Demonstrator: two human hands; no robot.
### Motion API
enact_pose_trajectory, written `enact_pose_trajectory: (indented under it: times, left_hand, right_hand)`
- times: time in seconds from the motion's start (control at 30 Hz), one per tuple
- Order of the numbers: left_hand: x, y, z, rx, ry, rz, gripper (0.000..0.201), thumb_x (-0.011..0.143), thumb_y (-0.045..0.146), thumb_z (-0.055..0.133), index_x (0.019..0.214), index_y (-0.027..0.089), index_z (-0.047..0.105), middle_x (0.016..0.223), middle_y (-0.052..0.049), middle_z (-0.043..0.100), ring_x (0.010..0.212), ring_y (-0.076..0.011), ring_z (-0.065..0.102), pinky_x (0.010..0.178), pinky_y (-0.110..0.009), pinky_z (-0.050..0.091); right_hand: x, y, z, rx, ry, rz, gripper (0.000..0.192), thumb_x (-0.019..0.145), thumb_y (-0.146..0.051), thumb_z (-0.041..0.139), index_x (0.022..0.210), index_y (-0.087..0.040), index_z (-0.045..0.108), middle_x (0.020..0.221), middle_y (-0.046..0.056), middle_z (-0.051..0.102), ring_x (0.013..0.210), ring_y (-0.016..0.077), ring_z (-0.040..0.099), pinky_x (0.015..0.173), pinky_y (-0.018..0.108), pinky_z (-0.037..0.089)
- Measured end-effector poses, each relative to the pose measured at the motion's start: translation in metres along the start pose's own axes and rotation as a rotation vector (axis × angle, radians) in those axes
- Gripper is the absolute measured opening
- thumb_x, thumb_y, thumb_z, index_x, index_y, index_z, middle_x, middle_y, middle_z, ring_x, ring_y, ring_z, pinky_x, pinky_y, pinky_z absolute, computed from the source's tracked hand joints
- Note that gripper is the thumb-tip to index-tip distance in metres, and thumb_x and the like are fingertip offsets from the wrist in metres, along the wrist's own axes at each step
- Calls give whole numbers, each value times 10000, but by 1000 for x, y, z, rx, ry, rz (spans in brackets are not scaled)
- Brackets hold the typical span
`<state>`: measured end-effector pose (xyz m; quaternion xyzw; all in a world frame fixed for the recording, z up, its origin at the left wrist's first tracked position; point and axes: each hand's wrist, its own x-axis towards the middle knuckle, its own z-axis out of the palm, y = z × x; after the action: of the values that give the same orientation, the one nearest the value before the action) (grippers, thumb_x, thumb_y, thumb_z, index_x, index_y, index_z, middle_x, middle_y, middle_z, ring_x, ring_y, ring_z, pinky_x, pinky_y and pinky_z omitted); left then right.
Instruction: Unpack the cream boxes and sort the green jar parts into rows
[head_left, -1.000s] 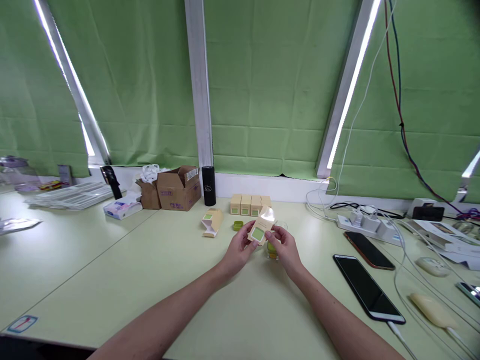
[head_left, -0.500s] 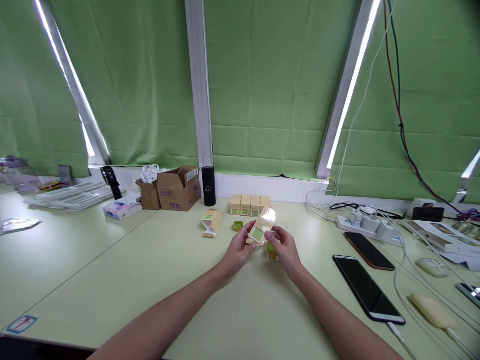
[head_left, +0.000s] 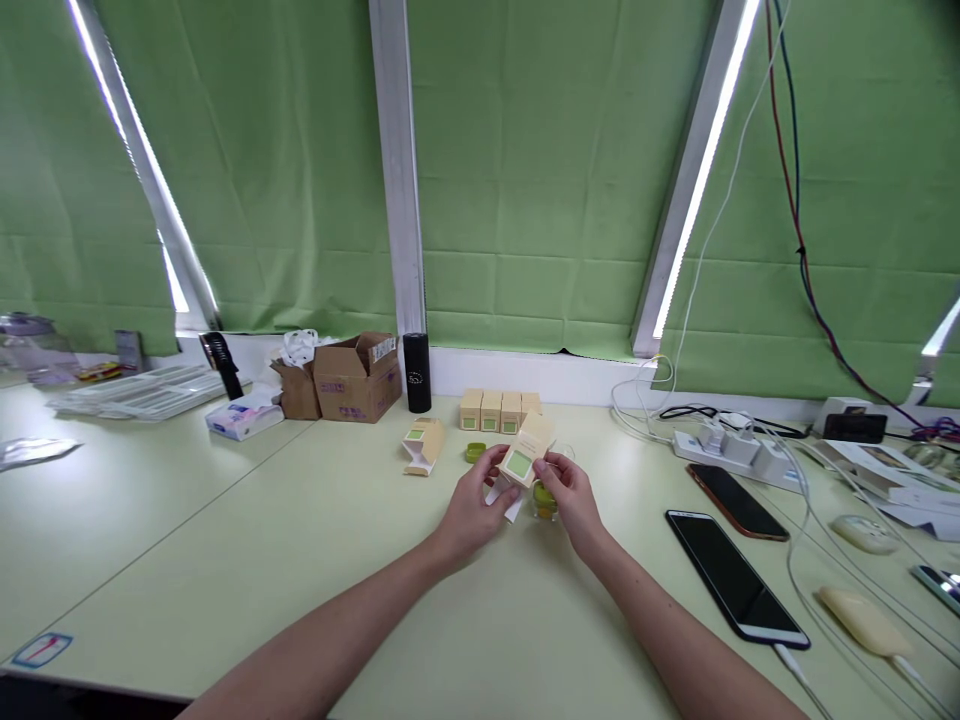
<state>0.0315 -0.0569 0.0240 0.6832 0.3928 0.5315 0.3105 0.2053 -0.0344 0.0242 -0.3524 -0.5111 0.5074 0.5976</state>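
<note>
My left hand [head_left: 474, 505] and my right hand [head_left: 571, 500] both grip a small cream carton [head_left: 529, 450] with a green square on its face. The carton is tilted above the table, and a white flap [head_left: 513, 507] sticks out at its lower end by my left fingers. Just under my right fingers stands a small clear jar with a green top [head_left: 544, 500], partly covered by the hand. A green lid-like piece [head_left: 475, 452] lies beyond my left hand. To its left rests another cream carton [head_left: 424, 446], lying with its end open.
Several matching cartons [head_left: 501, 410] stand in a row at the back. Left of them are a black cylinder [head_left: 417, 373], an open cardboard box [head_left: 360, 378] and a tissue pack [head_left: 244, 414]. Two phones [head_left: 739, 575], a power strip [head_left: 739, 458] and loose cables occupy the right side.
The carton in my hands has turned so its face shows more squarely. A white flap now projects at its lower end. Both hands stay in nearly the same place.
</note>
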Motion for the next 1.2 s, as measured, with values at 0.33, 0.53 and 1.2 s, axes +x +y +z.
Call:
enact_pose_trajectory:
  times: [0.33, 0.53, 1.2]
  left_hand:
    - [-3, -2, -5, 225, -36, 151, 430, 1068, 355, 392, 1446, 244, 565, 1423, -106, 644, 1275, -283, 616, 1084, -425, 476]
    - [-1, -6, -2, 116, 54, 61, 381, 1017, 391, 532, 1351, 223, 603, 1326, -117, 693, 1183, -277, 667, 995, -397, 529]
    - [3, 1, 1, -338, -33, -123, 574, 858, 517, 765, 1289, 188, 574, 1261, -148, 705, 1086, -267, 702, 922, -368, 545]
  right_hand:
    - [2, -5, -3, 1, 72, 33, 594, 633, -711, 846, 854, -180, 696, 731, 56, 736, 636, 204, 661, 563, 295, 495]
    - [5, 3, -3, -72, 42, 0, 634, 668, -726, 820, 965, -182, 688, 765, 73, 759, 723, 247, 715, 640, 326, 541]
    - [3, 7, -3, -79, 61, 27, 620, 686, -632, 857, 1061, -230, 568, 893, 84, 804, 793, 277, 780, 662, 362, 626]
